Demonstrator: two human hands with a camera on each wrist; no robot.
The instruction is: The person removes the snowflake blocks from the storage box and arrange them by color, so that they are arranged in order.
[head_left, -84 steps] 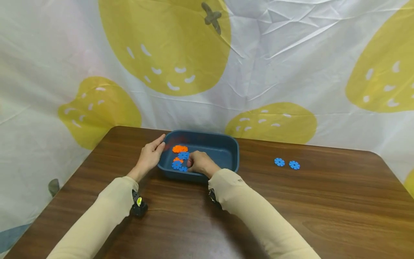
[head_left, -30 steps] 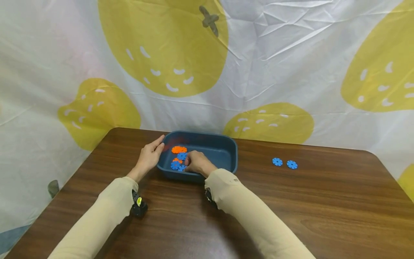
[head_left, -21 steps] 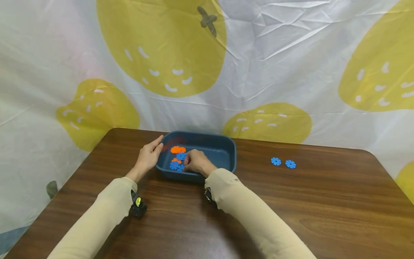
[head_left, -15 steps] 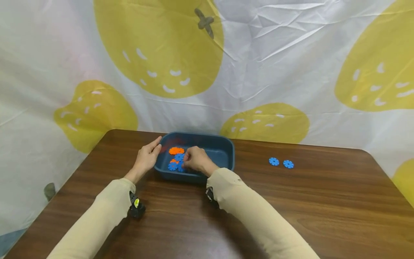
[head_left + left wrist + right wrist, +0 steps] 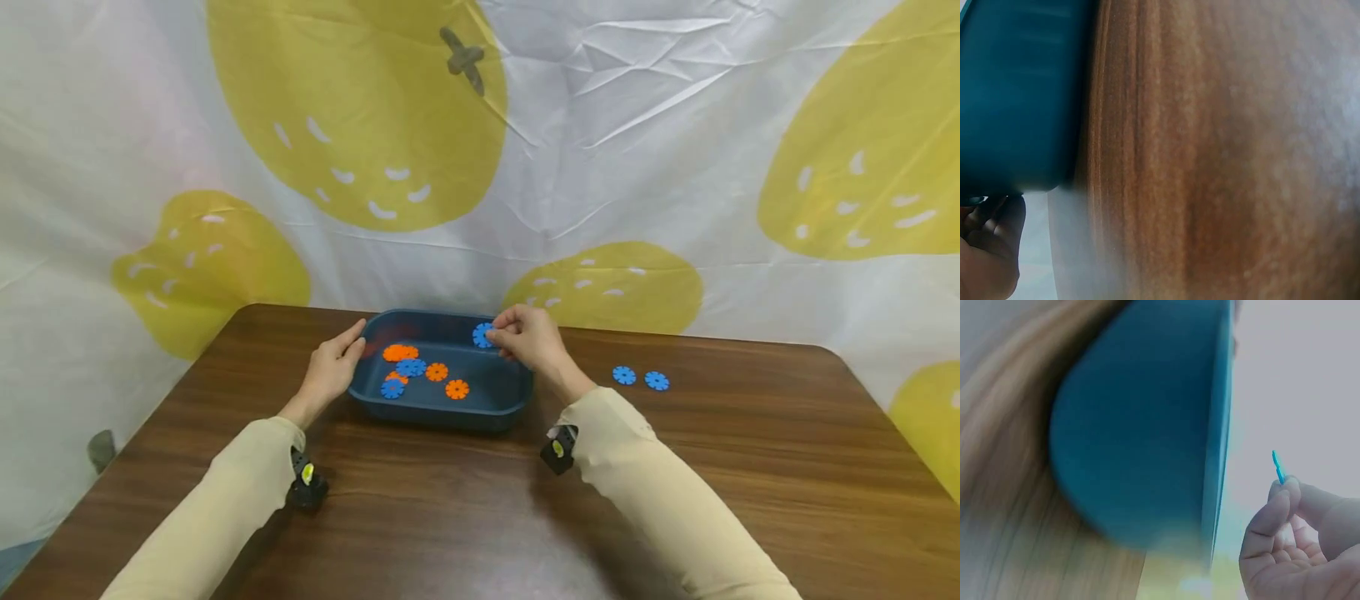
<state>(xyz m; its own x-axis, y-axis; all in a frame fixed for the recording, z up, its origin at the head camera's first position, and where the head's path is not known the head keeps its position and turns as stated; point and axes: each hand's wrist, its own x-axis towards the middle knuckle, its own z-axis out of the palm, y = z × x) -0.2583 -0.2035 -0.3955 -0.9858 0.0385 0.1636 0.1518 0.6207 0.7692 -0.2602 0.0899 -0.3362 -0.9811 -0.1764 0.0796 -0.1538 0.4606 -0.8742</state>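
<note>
My right hand (image 5: 528, 337) pinches a blue notched plastic disc (image 5: 482, 335) between thumb and fingertips, above the right back of a dark blue tray (image 5: 442, 414). In the right wrist view this disc (image 5: 1277, 467) shows edge-on, standing up from the fingertips. Several orange discs (image 5: 457, 389) and blue discs (image 5: 392, 389) lie in the tray, mostly in its left half, some overlapping. My left hand (image 5: 327, 367) rests against the tray's left end with fingers fairly straight. The left wrist view shows its fingers (image 5: 1013, 215) touching the outer wall.
Two more blue discs (image 5: 624, 375) lie side by side on the brown wooden table (image 5: 420, 508), right of the tray. Behind the table's back edge hangs a white cloth (image 5: 555, 183) with yellow fruit shapes.
My right hand has risen from among the discs and moved right and back, carrying a blue disc. Two orange discs are now uncovered in the tray. The left hand stays at the tray's end.
</note>
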